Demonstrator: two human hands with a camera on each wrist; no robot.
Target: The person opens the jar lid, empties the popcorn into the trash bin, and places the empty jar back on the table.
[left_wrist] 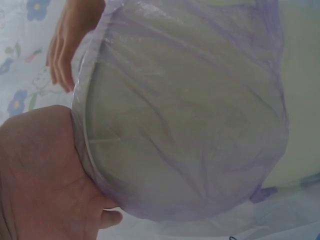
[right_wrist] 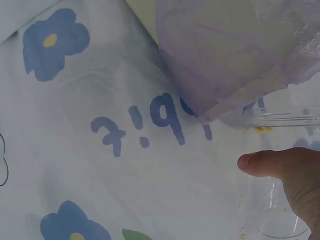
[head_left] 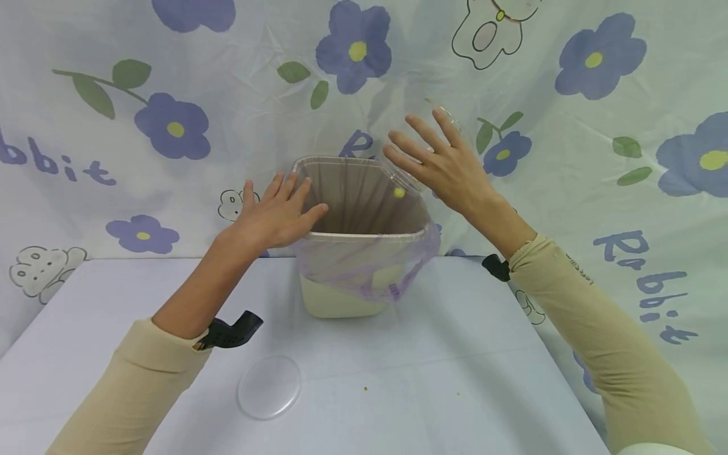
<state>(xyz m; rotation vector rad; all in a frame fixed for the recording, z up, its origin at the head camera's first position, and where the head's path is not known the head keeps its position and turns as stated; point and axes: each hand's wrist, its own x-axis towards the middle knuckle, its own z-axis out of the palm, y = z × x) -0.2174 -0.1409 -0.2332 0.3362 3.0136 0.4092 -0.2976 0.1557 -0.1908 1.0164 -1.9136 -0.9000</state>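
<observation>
A cream waste bin (head_left: 341, 298) stands at the table's back, a translucent purple bag (head_left: 341, 256) lining it and folded over its rim. My left hand (head_left: 272, 215) is at the bin's left rim, fingers extended. In the left wrist view the palm (left_wrist: 45, 170) lies beside the bagged rim. My right hand (head_left: 446, 161) holds a clear plastic jar (right_wrist: 282, 119) tipped over the bin's right side, its mouth toward the opening. Small yellow bits (right_wrist: 262, 129) show at the jar's neck. A yellow clump (head_left: 399, 192) appears just below the mouth; whether it touches the jar I cannot tell.
A round clear lid (head_left: 269, 387) lies on the white table (head_left: 398, 411) at the front left. Small crumbs (head_left: 366, 388) dot the tabletop. Behind the bin hangs a flower-printed sheet (head_left: 256, 114). Black straps (head_left: 230, 330) stick out at both wrists.
</observation>
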